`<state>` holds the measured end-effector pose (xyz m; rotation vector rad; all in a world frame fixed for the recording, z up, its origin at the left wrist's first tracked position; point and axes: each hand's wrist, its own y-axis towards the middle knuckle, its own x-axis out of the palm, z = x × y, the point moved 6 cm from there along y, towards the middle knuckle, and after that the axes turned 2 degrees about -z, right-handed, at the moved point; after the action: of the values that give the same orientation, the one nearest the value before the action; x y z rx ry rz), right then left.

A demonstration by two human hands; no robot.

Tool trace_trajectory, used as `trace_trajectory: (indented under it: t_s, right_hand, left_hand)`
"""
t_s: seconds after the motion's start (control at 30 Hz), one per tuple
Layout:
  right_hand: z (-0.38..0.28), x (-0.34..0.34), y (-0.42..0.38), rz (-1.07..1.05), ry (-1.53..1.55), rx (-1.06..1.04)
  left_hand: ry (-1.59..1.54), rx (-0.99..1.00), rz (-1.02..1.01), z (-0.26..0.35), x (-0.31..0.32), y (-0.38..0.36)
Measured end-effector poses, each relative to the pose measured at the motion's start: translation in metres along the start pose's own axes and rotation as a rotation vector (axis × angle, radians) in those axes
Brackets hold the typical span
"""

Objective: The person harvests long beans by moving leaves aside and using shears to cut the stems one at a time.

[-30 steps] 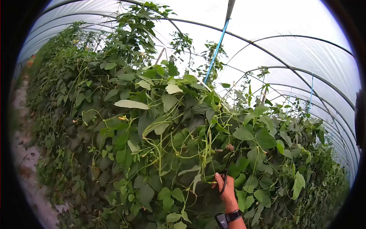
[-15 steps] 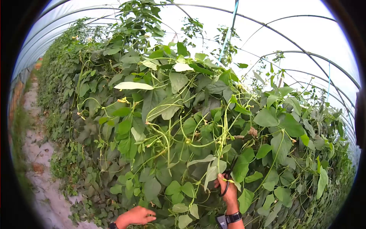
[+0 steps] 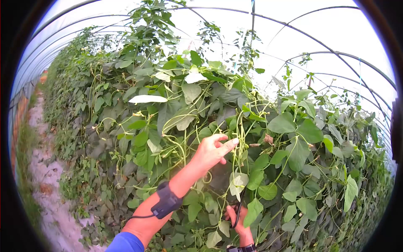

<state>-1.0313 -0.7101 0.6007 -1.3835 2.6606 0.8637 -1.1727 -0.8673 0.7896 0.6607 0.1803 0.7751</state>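
Note:
My left hand (image 3: 210, 154) reaches up from the lower left, fingers parted, its thumb tip right at a cluster of thin green stems (image 3: 241, 126) hanging in the middle of the climbing plants. Nothing shows between its fingers. Lower down, my right hand (image 3: 242, 230) is partly hidden behind leaves, its fingers closed round the black handle of scissors (image 3: 238, 213). The scissors' blades are mostly hidden by foliage. Just above this hand hangs a pale green leaf (image 3: 238, 184), and a broad green leaf (image 3: 253, 212) overlaps the space beside it.
A dense wall of vines (image 3: 105, 138) fills the view. Along its left side runs a pale ground path (image 3: 42, 168). Curved metal hoops (image 3: 319, 40) carry a translucent cover overhead. A dry brown leaf (image 3: 268, 138) hangs right of my left hand.
My left hand has risen from the bottom edge to the hanging stems. My right hand, with the scissors, has dropped lower and slightly left. The view has shifted a little.

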Motion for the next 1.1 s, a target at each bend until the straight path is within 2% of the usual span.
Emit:
trace_trajectory:
  t_s: [0.1,0.17,0.23,0.33,0.43,0.57,0.63,0.67,0.7,0.77,0.8,0.83,0.9,0.97,1.1]
  right_hand:
    - [0.014,-0.005,-0.004,0.004,0.049,0.042]
    - [0.009,-0.006,-0.011,0.024,0.024,0.054]
    - [0.007,-0.009,-0.013,0.024,0.022,0.053]
    - [0.011,-0.011,-0.01,0.039,0.042,0.051]
    - [0.013,-0.01,0.002,-0.014,-0.041,0.017]
    - [-0.009,-0.003,0.01,0.042,0.094,-0.033]
    - [-0.016,0.002,0.013,0.019,0.382,-0.06]
    - [-0.019,0.0,0.015,0.028,0.227,-0.084]
    - [-0.024,-0.003,0.02,0.018,0.225,-0.086]
    - [-0.064,-0.006,0.028,0.027,-0.272,-0.3]
    - [-0.052,-0.01,0.045,0.025,-0.052,-0.342]
    - [-0.087,-0.003,0.045,0.013,0.29,-0.183]
    - [-0.112,-0.004,0.061,-0.146,0.062,-0.205]
    - [-0.113,-0.003,0.067,-0.219,0.068,-0.086]
    - [-0.114,0.001,0.056,-0.306,0.171,-0.127]
  left_hand:
    - [-0.03,-0.031,-0.087,-0.009,0.012,0.012]
    - [-0.152,-0.171,-0.226,-0.025,0.015,0.015]
    - [-0.248,-0.174,-0.22,-0.035,0.011,0.013]
    - [-0.58,-0.222,-0.213,-0.043,0.006,0.004]
    - [-0.696,-0.168,-0.27,-0.056,0.003,0.0]
    - [-0.636,-0.131,-0.24,-0.068,-0.003,-0.014]
    - [-0.569,-0.079,-0.194,-0.071,-0.006,-0.022]
    - [-0.502,-0.029,-0.148,-0.07,-0.009,-0.027]
    - [-0.458,-0.047,-0.109,-0.07,-0.009,-0.032]
    - [-0.416,-0.024,-0.082,-0.076,-0.01,-0.036]
    - [-0.416,-0.026,-0.079,-0.075,-0.01,-0.037]
    - [-0.402,-0.002,-0.071,-0.073,-0.011,-0.039]
    - [-0.389,0.019,-0.058,-0.069,-0.012,-0.044]
    - [-0.346,0.025,-0.02,-0.063,-0.015,-0.048]
    - [-0.378,0.024,-0.028,-0.059,-0.022,-0.052]
